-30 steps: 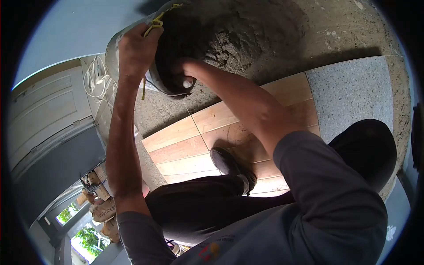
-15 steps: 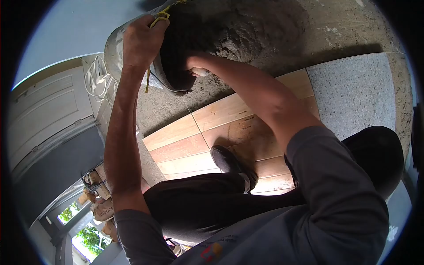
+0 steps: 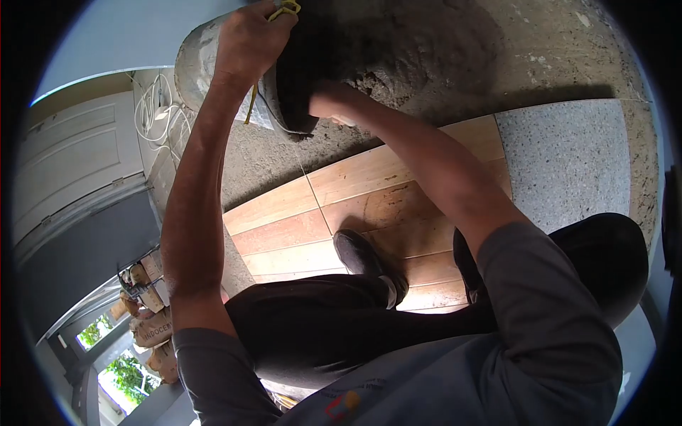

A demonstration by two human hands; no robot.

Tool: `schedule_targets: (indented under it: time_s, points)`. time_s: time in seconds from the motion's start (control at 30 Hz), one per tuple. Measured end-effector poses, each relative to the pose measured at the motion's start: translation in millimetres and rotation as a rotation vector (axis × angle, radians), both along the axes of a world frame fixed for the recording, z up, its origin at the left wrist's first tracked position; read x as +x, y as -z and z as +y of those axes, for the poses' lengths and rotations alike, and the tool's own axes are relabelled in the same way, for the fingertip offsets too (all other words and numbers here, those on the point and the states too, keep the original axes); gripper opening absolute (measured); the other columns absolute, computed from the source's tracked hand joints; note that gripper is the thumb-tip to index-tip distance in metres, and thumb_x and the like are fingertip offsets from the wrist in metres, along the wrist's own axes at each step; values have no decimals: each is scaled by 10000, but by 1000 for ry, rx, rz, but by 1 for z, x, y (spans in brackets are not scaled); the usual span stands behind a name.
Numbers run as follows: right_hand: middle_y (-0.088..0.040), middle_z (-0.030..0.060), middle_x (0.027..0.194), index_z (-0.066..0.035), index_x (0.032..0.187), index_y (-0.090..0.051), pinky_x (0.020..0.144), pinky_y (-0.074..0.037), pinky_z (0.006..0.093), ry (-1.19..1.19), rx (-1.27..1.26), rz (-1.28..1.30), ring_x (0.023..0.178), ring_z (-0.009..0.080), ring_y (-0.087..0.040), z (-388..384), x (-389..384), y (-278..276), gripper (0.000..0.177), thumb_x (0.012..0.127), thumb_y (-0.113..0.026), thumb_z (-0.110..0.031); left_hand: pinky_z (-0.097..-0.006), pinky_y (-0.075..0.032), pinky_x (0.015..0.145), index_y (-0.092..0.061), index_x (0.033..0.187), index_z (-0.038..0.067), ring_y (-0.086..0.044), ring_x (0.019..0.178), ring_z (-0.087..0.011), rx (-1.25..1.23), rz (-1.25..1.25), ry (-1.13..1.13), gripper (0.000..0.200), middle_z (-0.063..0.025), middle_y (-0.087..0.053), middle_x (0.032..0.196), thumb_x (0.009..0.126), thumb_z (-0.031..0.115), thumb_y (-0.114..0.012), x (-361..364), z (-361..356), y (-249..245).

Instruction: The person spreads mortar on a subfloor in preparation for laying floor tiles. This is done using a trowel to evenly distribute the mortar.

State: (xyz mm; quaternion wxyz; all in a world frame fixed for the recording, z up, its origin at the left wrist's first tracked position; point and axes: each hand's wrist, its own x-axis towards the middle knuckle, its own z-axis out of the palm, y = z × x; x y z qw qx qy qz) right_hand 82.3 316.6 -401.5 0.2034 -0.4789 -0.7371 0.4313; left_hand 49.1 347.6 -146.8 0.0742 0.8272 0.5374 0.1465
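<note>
A grey bucket lies tipped on its side at the top left, its dark mouth facing right. My left hand is closed on the bucket's rim, where a yellow cord is tied. At the bucket's mouth is my right hand, in shadow; its fingers are partly hidden, and what they hold, if anything, cannot be made out. Wet grey mortar spreads over the floor to the right of the bucket.
Wood-look tiles and a speckled grey tile lie below the mortar. My shoe rests on the wood-look tiles. A white cable lies coiled near a door. Paper sacks stand lower left.
My left hand and the bucket's rim have moved slightly up and to the right. My right hand has shifted a little to the right at the bucket's mouth.
</note>
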Motion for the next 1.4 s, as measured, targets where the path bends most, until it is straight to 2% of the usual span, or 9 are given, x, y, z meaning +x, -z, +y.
schedule_targets:
  time_s: [0.17, 0.37, 0.43, 0.73, 0.77, 0.87, 1.07, 1.17, 1.4]
  points:
    - [-714, 235, 874, -2, 1061, -704, 693, -569, 448, 252, -255, -3, 786, 340, -718, -29, 63, -3, 281, 954, -567, -224, -329, -451, 546, -734, 942, 28, -511, 529, -124, -12, 34, -6, 365, -43, -560, 592, 891, 388, -707, -27, 20, 4]
    - [-714, 227, 805, 30, 985, -688, 760, -570, 473, 114, -66, -124, 818, 389, -715, -42, 82, -52, 323, 880, -620, -268, -293, -412, 503, -733, 921, 28, -500, 522, -91, -121, 8, -72, 370, 0, -549, 592, 909, 395, -688, -28, 20, -8]
    - [-714, 235, 819, 22, 1022, -680, 797, -571, 485, 46, -130, -150, 836, 403, -712, -27, 96, -107, 351, 846, -639, -279, -359, -478, 638, -736, 965, 20, -609, 632, -199, -163, 32, -65, 375, -106, -631, 674, 887, 383, -684, -32, 31, -13]
    - [-722, 166, 1022, -4, 1226, -596, 730, -581, 480, -7, 465, -487, 881, 348, -721, 32, 145, -119, 461, 848, -689, -251, -385, -515, 737, -747, 1022, 30, -669, 721, -253, -185, 20, -101, 385, -158, -683, 746, 868, 378, -684, -36, 37, -16]
    - [-712, 148, 921, -21, 1207, -612, 668, -582, 465, 117, 892, -438, 818, 319, -723, 34, 147, -107, 401, 850, -685, -188, -385, -517, 741, -748, 1027, 34, -672, 724, -257, -187, 14, -108, 382, -159, -686, 750, 867, 375, -685, -35, 36, -16]
    - [-689, 147, 844, -24, 1215, -608, 634, -583, 432, 272, 1000, -587, 771, 310, -714, 59, 140, -97, 393, 851, -673, -158, -386, -521, 749, -751, 1042, 45, -676, 732, -276, -174, 30, -117, 377, -165, -692, 765, 863, 370, -688, -34, 35, -17]
    - [-686, 150, 910, -8, 1059, -679, 624, -579, 457, -210, 584, -651, 761, 312, -708, 55, 112, -79, 251, 842, -653, -133, -402, -525, 755, -749, 1017, 43, -684, 743, -298, -139, 11, -101, 367, -179, -696, 786, 860, 369, -688, -39, 37, -13]
    - [-699, 137, 909, -21, 932, -715, 665, -588, 472, 187, 878, -469, 794, 324, -717, 60, 111, -90, 151, 868, -631, -128, -287, -398, 565, -707, 841, 14, -461, 579, -85, -99, -25, -73, 337, 6, -513, 603, 900, 345, -692, -44, 37, -8]
    - [-733, 85, 962, -145, 949, -759, 673, -614, 441, -115, 673, -544, 891, 292, -730, 59, 75, -81, 149, 878, -631, -172, -292, -412, 571, -715, 861, 22, -459, 580, -86, -85, -29, -40, 323, 1, -522, 605, 908, 341, -694, -50, 30, -7]
